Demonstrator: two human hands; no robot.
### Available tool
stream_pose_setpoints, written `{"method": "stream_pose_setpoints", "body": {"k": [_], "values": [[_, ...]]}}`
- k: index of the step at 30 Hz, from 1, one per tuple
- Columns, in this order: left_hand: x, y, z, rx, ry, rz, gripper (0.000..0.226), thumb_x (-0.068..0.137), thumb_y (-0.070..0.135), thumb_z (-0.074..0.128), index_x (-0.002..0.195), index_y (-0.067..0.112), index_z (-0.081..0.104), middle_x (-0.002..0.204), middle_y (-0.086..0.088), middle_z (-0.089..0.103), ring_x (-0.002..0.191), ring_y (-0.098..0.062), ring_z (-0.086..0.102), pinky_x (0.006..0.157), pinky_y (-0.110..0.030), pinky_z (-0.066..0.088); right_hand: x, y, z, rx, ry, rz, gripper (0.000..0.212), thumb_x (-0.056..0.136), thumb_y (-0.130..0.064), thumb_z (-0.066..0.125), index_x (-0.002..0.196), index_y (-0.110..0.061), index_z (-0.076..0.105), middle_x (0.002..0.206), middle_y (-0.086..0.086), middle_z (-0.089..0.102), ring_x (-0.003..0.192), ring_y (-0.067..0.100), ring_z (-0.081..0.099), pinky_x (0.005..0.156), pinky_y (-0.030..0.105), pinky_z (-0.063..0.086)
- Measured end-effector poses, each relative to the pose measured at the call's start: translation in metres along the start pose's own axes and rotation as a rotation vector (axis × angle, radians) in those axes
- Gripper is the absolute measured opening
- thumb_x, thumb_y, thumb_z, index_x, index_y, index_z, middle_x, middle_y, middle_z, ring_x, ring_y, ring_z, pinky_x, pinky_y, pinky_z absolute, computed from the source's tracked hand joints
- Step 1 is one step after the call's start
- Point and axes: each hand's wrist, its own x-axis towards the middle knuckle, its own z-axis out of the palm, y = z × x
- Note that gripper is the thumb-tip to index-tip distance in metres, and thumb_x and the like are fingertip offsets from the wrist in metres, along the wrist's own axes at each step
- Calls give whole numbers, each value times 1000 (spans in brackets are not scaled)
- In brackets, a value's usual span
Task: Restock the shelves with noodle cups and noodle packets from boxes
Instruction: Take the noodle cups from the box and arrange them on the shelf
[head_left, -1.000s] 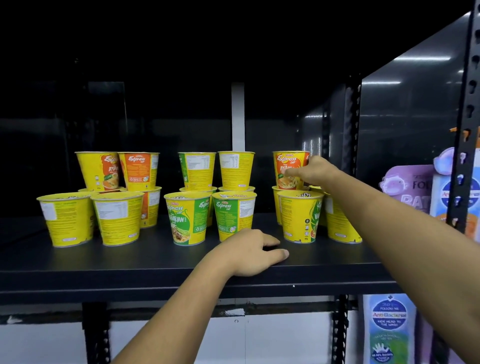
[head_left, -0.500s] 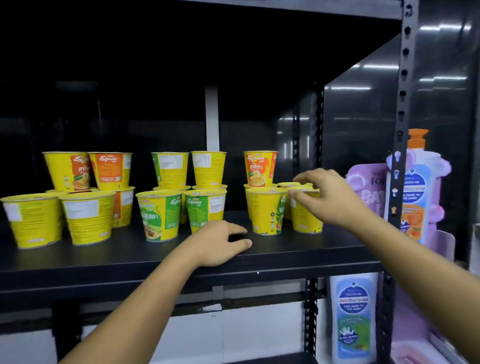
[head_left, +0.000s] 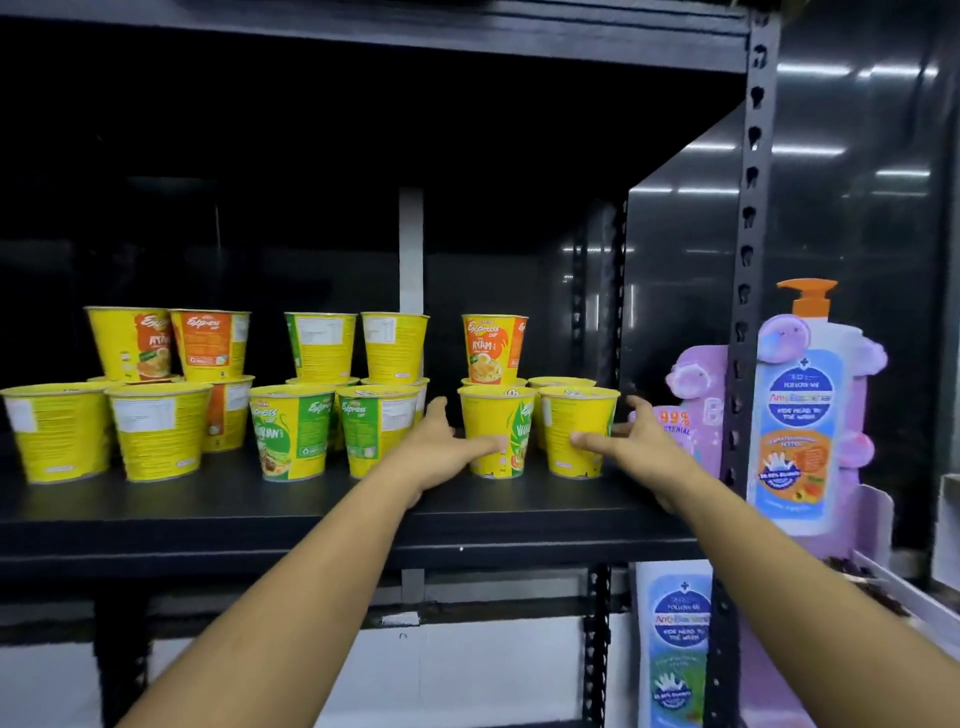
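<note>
a black metal shelf board (head_left: 208, 514) runs across a dark shelving bay, with a white vertical strip (head_left: 410, 249) at the back and a perforated black upright post (head_left: 750, 208) at its right end. rows of yellow paper noodle cups stand on the board in three clusters, some stacked two high.

at the right-hand cluster, the left hand (head_left: 447, 449) holds a yellow paper noodle cup with a green leaf print (head_left: 501, 421). its thumb lies across the cup's front and its fingers reach up along the cup's left side. just beside it, touching or nearly so, stands a plain yellow paper noodle cup (head_left: 579, 415). the right hand (head_left: 641, 444) grips this one the same way, thumb on the front and fingers spread round the right side. both cups sit upright at the front of the board.

behind them an orange-labelled noodle cup (head_left: 493, 348) stands on top of another cup. in the middle cluster two green-labelled noodle cups (head_left: 291, 431) are at the front, and at the far left two yellow noodle cups with white text panels (head_left: 156, 431) stand side by side.

right of the post are a tall pump bottle with an orange pump and blue label (head_left: 797, 405) and a purple card display (head_left: 696, 384). a blue and green refill pouch (head_left: 678, 644) hangs below.
</note>
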Motion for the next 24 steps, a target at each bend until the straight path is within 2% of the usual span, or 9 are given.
{"method": "stream_pose_setpoints", "body": {"k": [4, 7, 10, 13, 18, 24], "values": [[8, -2, 10, -14, 34, -16, 119, 77, 46, 88, 164, 21, 11, 149, -11, 53, 130, -24, 56, 101, -35, 45, 10, 13, -1, 8, -69, -6, 106, 77, -31, 90, 158, -17, 24, 136, 6, 61, 118, 20, 62, 102, 39, 50], [9, -8, 11, -17, 58, 0, 101, 83, 37, 85, 161, 19, 23, 127, -5, 67, 114, -17, 63, 96, -33, 47, 15, 18, -2, 20, -112, -32, 86, 79, -31, 88, 149, -18, 40, 133, 1, 62, 116, 16, 62, 100, 36, 51], [6, -8, 12, 36, 85, 16, 78, 91, 35, 78, 154, 19, 36, 111, 1, 70, 103, -11, 65, 90, -31, 47, 18, 23, -2, 25, -116, -55, 79, 79, -34, 88, 144, -20, 48, 132, 0, 66, 113, 14, 64, 101, 38, 53], [5, -8, 14, 90, 78, 33, 67, 94, 39, 73, 151, 20, 42, 118, 1, 71, 107, -12, 66, 91, -31, 48, 18, 26, -3, 8, -89, -89, 75, 78, -36, 88, 141, -21, 50, 130, -2, 67, 113, 13, 65, 102, 41, 53], [6, -7, 15, 135, 71, 37, 67, 97, 40, 69, 155, 23, 40, 134, -2, 66, 115, -15, 63, 95, -30, 46, 16, 26, -2, -41, -63, -115, 70, 78, -38, 88, 137, -21, 54, 127, -4, 68, 112, 13, 65, 103, 41, 52], [7, -10, 14, 153, 69, 21, 67, 98, 42, 67, 156, 24, 39, 130, 0, 68, 115, -14, 63, 100, -35, 48, 11, 23, 0, -173, -20, -128, 60, 81, -46, 84, 131, -22, 61, 123, -5, 70, 109, 14, 65, 95, 34, 51]]}}
